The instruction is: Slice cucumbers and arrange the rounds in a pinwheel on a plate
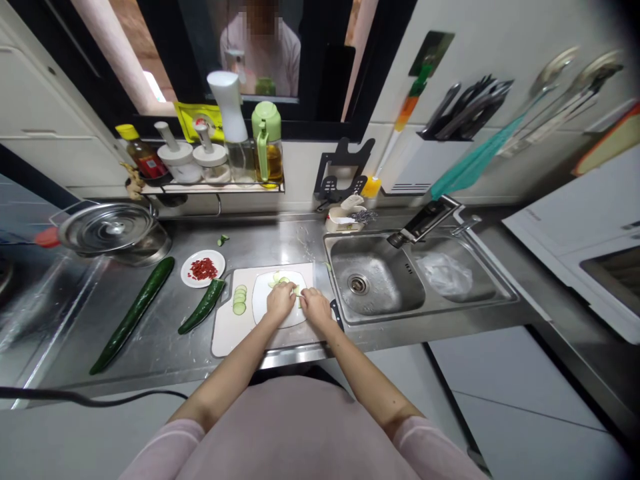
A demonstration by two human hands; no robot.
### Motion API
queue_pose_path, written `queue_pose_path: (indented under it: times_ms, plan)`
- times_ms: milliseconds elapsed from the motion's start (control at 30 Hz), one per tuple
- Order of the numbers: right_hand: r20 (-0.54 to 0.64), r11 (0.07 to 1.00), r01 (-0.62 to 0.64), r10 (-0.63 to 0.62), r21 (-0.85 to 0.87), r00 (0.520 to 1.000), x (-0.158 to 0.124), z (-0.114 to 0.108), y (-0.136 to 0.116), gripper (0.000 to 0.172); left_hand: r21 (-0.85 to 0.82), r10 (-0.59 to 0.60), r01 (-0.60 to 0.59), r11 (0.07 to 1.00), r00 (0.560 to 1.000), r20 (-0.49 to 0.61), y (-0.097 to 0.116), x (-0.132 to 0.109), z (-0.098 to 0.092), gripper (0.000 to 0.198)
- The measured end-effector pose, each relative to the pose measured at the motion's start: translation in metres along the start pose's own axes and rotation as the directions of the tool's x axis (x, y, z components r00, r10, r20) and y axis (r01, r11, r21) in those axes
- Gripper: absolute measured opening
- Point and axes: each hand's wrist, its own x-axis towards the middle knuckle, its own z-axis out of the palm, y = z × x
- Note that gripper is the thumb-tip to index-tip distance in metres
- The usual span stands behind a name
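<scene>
Head view: the left hand and right hand are partly curled, fingertips meeting at a cucumber slice above the white plate; firmness of grip cannot be told. The plate rests on the cutting board. More slices line its left; the knife lies right.

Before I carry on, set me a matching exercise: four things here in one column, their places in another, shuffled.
1. Long cucumber
2. Red chopped pieces
3. Row of pale slices
4. Clear plastic bag

A. On the cutting board
B. In the right-hand sink basin
C. On the metal counter
D. On the round white plate

Pairs: 1-C, 2-D, 3-A, 4-B.
</scene>
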Motion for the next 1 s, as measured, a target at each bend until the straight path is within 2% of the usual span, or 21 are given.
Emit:
queue_pose_path:
  times_ms: [133,333,1000]
  plan:
    - [-0.002,0.998,0.032,-0.032,-0.048,0.999,-0.013,0.003,-0.001,0.030,0.091,0.031,-0.032,0.995,0.999,0.014,0.000,-0.003,0.000,0.026]
    - [0.060,0.997,-0.001,0.005,-0.081,0.998,-0.017,0.001,-0.003,0.035,0.178,0.035,-0.043,0.983,0.998,0.045,-0.002,-0.003,0.002,0.027]
    - [0.079,0.997,0.002,0.004,-0.073,0.997,-0.014,-0.001,-0.004,0.034,0.181,0.033,-0.037,0.983,0.999,0.025,-0.006,-0.004,0.003,0.026]
